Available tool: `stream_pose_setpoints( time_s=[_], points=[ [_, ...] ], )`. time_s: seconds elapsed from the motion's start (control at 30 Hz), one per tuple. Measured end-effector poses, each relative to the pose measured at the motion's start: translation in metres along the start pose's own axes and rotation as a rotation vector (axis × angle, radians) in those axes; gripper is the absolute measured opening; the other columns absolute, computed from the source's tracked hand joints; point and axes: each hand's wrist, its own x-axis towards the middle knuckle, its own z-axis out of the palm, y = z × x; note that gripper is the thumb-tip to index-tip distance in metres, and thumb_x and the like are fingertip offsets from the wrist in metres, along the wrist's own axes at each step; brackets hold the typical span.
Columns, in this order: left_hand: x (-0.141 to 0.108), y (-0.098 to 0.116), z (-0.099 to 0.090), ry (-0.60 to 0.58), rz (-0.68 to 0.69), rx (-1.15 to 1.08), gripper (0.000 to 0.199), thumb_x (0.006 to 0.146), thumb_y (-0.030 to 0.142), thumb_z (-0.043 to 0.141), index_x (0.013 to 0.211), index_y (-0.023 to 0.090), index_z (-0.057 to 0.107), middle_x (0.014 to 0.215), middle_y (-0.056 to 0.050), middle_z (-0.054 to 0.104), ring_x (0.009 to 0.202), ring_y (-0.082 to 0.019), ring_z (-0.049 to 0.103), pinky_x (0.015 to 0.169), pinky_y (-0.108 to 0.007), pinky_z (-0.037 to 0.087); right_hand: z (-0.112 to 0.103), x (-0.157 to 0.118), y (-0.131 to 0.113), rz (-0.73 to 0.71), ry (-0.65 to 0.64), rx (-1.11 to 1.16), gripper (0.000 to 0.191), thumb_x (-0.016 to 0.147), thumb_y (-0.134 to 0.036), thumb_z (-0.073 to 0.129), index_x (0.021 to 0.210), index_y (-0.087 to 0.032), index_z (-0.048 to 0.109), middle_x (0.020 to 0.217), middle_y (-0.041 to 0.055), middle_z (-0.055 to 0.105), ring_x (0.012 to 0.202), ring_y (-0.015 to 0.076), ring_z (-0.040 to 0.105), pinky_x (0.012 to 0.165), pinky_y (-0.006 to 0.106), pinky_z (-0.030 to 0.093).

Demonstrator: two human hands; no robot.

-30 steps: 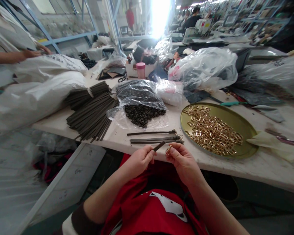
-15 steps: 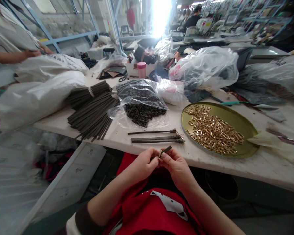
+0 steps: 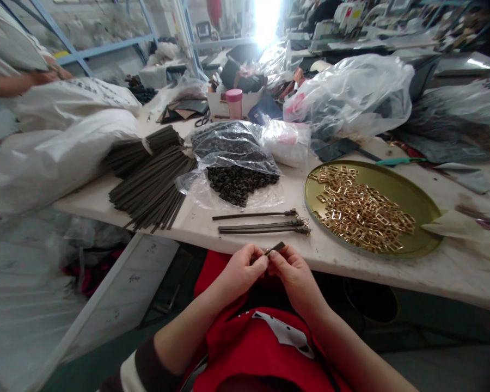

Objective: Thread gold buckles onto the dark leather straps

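Both my hands meet over my lap at the table's front edge. My left hand (image 3: 247, 269) is closed, pinching a dark strap (image 3: 276, 248) at its buckle end; a glint of gold shows between the fingertips. My right hand (image 3: 294, 275) is closed on the same strap, whose short dark end sticks out above the fingers. Most of the buckle is hidden. Just beyond my hands lie several finished-looking straps (image 3: 255, 227) with gold buckles at their right ends. To the right stands a round gold tray (image 3: 427, 239) holding a heap of gold buckles (image 3: 363, 209).
A fan of dark straps (image 3: 149, 185) lies left on the white table (image 3: 196, 234). Beside it is a clear bag of small black pieces (image 3: 240, 185). Behind are a pink jar (image 3: 234, 103) and plastic bags (image 3: 351, 98). A co-worker's hands (image 3: 44, 75) are at white sacks (image 3: 61, 147).
The gold buckle, plainly visible between my fingertips before, is now mostly covered by my fingers. Both hands stay together on the strap. The camera view has shifted slightly downward.
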Motion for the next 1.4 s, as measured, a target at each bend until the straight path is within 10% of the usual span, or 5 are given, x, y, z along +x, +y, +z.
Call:
stream_pose_setpoints(
  time_s=[0.33,0.7,1.0,1.4],
  points=[
    [0.004,-0.005,0.004,-0.076,-0.061,-0.141,0.025,0.078,0.041,0.048,0.071,0.017,0.041,0.053,0.007,0.043,0.041,-0.005,0.034,0.039,-0.017,0.026,-0.004,0.001,-0.01,-0.216,0.069,-0.219,0.018,0.068,-0.034,0.068,0.072,-0.021,0.057,0.066,-0.0037,0.058,0.06,0.0115,0.051,0.059,0.024,0.042],
    [-0.004,-0.003,0.01,-0.061,-0.101,-0.24,0.023,0.075,0.037,0.051,0.069,0.017,0.041,0.049,0.008,0.044,0.035,-0.002,0.032,0.036,-0.014,0.024,-0.011,0.003,-0.005,-0.001,0.004,-0.01,0.021,0.067,-0.035,0.068,0.07,-0.02,0.055,0.06,-0.0046,0.056,0.055,0.0096,0.049,0.056,0.023,0.041],
    [-0.007,-0.006,0.014,-0.033,-0.063,-0.303,0.026,0.073,0.041,0.052,0.071,0.017,0.041,0.051,0.007,0.045,0.037,-0.003,0.035,0.037,-0.014,0.026,-0.006,-0.008,-0.006,-0.429,0.117,-0.46,0.011,0.076,-0.032,0.06,0.078,-0.022,0.056,0.069,-0.0014,0.059,0.063,0.0142,0.054,0.06,0.027,0.042],
    [-0.007,-0.004,0.014,-0.002,-0.07,-0.258,0.021,0.076,0.037,0.048,0.07,0.018,0.04,0.051,0.007,0.044,0.035,-0.003,0.031,0.036,-0.015,0.022,-0.011,0.007,-0.006,-0.166,0.043,-0.236,0.019,0.072,-0.037,0.064,0.076,-0.021,0.055,0.066,-0.0038,0.056,0.06,0.0118,0.05,0.06,0.025,0.04]
  ],
)
